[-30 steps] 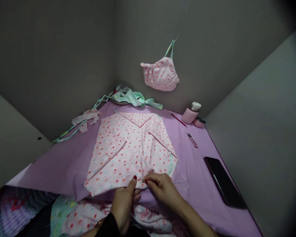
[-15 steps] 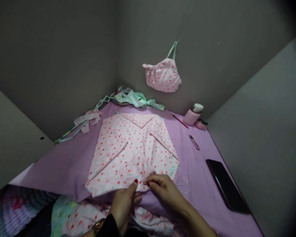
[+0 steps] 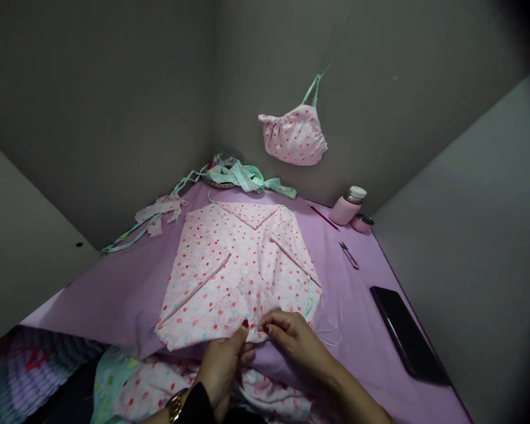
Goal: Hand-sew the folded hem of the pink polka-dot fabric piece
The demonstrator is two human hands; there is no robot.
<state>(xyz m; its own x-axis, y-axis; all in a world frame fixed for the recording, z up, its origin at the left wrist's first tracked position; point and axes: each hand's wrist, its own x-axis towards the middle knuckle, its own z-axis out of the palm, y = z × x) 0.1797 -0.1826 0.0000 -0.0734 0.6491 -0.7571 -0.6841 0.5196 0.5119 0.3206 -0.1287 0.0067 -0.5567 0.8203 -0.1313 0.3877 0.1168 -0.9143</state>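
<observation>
A pink cloth with red dots (image 3: 212,294) lies spread on the purple covering, with folded seams and a pointed flap at its far end. My left hand (image 3: 225,359) grips its near edge, thumb on top and fingers underneath. Just to the right, my right hand (image 3: 295,338) is closed in a pinch at the same edge, thumb against forefinger. What sits between those fingertips is too small to make out. Loose pale thread (image 3: 331,333) trails on the covering beside the right hand. More dotted fabric (image 3: 150,388) is bunched below, near my lap.
On the right lie a black phone (image 3: 408,335), thread snips (image 3: 348,256) and a red pencil (image 3: 324,218). A pink bottle (image 3: 347,207) stands by its cap (image 3: 362,222). Green fabric strips (image 3: 242,175) and pink scraps (image 3: 165,207) lie farther back. A dotted pouch-like piece (image 3: 295,138) hangs on the wall.
The whole view has shifted slightly. Both hands keep nearly the same place and hold at the cloth's near edge.
</observation>
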